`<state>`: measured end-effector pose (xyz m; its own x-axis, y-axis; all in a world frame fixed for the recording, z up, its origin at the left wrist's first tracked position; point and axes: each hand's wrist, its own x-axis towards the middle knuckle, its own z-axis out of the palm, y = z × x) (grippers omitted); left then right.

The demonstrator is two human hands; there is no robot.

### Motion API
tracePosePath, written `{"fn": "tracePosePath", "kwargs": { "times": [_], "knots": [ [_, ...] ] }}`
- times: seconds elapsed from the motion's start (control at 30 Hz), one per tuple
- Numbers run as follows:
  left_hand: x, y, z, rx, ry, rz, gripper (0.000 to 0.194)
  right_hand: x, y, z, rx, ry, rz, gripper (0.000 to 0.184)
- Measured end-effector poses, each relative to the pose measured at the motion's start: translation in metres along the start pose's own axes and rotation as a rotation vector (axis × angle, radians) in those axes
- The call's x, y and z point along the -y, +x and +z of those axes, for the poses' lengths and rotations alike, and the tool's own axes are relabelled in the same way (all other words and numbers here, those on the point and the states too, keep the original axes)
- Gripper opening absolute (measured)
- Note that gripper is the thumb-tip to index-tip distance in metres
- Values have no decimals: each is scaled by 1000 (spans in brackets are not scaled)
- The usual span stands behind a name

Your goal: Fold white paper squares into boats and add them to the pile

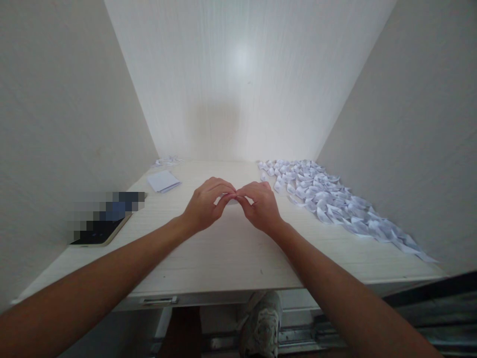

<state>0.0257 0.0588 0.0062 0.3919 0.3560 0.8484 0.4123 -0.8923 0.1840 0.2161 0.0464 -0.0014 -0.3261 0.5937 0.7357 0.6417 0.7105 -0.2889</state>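
Note:
Above the middle of the white desk, my left hand (208, 203) and my right hand (259, 205) meet at the fingertips. Both are closed in a pinch on a small piece of white paper (232, 201). Only a pale sliver of it shows below the fingers; the rest is hidden. Beyond my right hand spreads a large heap of small folded white papers (328, 199). To the left of my left hand lies a short stack of flat white paper sheets (163, 181).
A dark-screened phone (100, 231), partly pixelated, lies at the desk's left edge. Thin white paper strips (167, 161) sit in the back left corner. Walls enclose the desk (223, 263) at the left, back and right. A drawer handle (159, 300) is on its front.

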Motion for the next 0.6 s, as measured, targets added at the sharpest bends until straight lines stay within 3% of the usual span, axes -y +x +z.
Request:
{"fn": "tracePosePath", "kwargs": {
  "times": [0.13, 0.33, 0.6],
  "knots": [
    [2, -2, 0, -7, -3, 23, 18, 2, 0, 3, -21, 8, -19, 19],
    [0, 0, -3, -118, 24, -10, 13, -8, -1, 3, -6, 18, 23, 17],
    [2, -1, -2, -19, -53, -24, 13, -4, -2, 4, 20, 9, 11, 17]
  ]
}}
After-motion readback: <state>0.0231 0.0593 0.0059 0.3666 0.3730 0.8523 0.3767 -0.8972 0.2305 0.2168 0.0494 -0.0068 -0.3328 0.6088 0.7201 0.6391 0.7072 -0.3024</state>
